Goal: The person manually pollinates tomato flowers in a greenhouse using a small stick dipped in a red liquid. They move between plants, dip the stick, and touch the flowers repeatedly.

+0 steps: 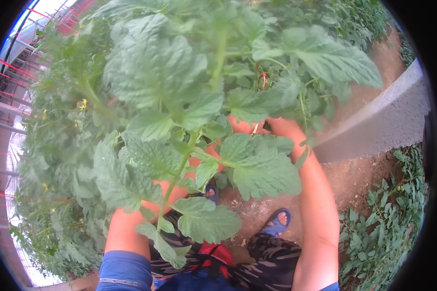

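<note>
My left hand [246,125] and my right hand [284,127] meet deep among the leaves of a tomato plant [264,167]. Both look closed, fingers bent toward each other, but leaves cover much of them. A short pale strip [255,129] shows by the fingers of my left hand; I cannot make out what it is. Just above the hands runs a red string [263,83] with a small red knot at its top. A leafy stem [183,164] rises close in front, across my left forearm.
A pale concrete post [374,119] slants in at the right, beside a dirt path [352,182]. More tomato plants [386,218] grow beyond it. Dense foliage with yellow flowers [83,104] fills the left, where red strings [17,70] hang near a frame. My sandalled foot [277,222] stands below.
</note>
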A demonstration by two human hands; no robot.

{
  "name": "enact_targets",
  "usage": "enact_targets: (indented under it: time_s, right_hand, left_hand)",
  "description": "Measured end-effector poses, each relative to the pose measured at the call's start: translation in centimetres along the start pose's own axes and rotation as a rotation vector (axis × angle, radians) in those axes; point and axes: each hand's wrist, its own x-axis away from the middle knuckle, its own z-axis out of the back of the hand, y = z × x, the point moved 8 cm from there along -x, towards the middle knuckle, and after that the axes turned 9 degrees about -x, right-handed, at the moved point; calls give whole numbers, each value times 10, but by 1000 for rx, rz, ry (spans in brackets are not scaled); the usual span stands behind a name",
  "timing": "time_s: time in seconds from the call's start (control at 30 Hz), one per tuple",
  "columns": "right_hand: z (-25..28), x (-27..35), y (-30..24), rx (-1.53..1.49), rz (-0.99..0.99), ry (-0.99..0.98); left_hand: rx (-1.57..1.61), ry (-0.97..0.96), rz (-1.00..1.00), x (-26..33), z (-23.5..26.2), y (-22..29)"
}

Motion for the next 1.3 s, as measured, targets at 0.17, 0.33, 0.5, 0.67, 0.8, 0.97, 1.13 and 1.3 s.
enact_targets:
  time_s: [0.17, 0.33, 0.5, 0.67, 0.8, 0.97, 1.13, 1.3]
  right_hand:
    - [-7, -8, -1, 9, 51, 27]
    - [-10, -8, 14, 33, 42, 32]
    - [-16, -17, 3, 6, 72, 37]
    - [-16, -15, 9, 19, 69, 40]
    - [-17, -16, 10, 17, 76, 49]
    - [-15, -14, 13, 17, 77, 50]
    - [-15, -8, 17, 27, 60, 54]
    - [-16, -12, 14, 19, 77, 62]
  left_hand:
    - [-9, -75, 13, 6, 15, 5]
    - [36, -106, 24, 12, 9, 14]
    - [-6, -146, 17, 10, 23, 13]
    - [2, -164, 14, 12, 17, 13]
    - [3, -168, 5, 11, 16, 14]
    - [8, -185, 9, 9, 11, 14]
    - [12, -201, 6, 7, 10, 14]
    - [-3, -229, -6, 8, 15, 16]
